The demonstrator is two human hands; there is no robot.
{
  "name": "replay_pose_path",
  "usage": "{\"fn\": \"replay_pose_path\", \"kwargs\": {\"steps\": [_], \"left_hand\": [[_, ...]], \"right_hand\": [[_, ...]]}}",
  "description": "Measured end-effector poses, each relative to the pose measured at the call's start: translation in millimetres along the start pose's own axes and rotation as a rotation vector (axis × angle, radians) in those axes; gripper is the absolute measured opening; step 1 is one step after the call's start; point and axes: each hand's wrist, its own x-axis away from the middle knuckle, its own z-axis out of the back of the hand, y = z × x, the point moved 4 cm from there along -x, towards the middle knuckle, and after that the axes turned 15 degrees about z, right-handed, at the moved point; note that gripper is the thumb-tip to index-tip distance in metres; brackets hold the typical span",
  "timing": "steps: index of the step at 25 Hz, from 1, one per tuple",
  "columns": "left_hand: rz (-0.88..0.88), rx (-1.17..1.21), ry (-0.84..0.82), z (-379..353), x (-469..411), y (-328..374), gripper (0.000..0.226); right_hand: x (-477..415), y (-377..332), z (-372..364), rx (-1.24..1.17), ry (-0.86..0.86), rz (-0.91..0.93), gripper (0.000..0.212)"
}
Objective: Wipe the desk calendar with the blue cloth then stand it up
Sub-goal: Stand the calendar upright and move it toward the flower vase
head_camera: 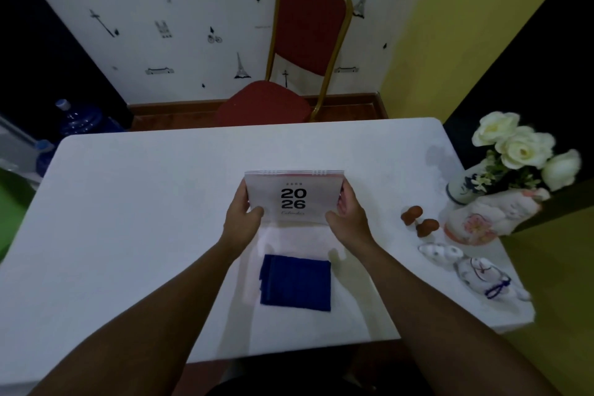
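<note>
Left hand (243,215) and right hand (348,211) grip calendar (294,199) — vase (463,186) holds roses (522,146).

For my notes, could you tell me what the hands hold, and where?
Both hands grip the desk calendar: left hand at its left edge, right hand at its right.

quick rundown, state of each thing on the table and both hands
desk calendar: held upright by its side edges, cover "2026" facing the camera
left hand: gripping the calendar's left edge
right hand: gripping the calendar's right edge
blue cloth: folded, lying flat, untouched
flower vase: tilted, holding white roses
brown figurines: resting on the table
white table: bearing everything
</note>
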Motion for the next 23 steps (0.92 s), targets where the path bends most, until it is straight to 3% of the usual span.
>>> {"fn": "replay_pose_path", "kwargs": {"steps": [9, 23], "left_hand": [[-0.021, -0.026, -0.082, -45, -15, 51, 0.075], [-0.065, -0.199, -0.3, -213, -65, 147, 0.08]], "right_hand": [[-9, -9, 46, -0.061, 0.12, 0.037, 0.09], [-13, 30, 180, -0.19, 0.553, -0.064, 0.097]]}}
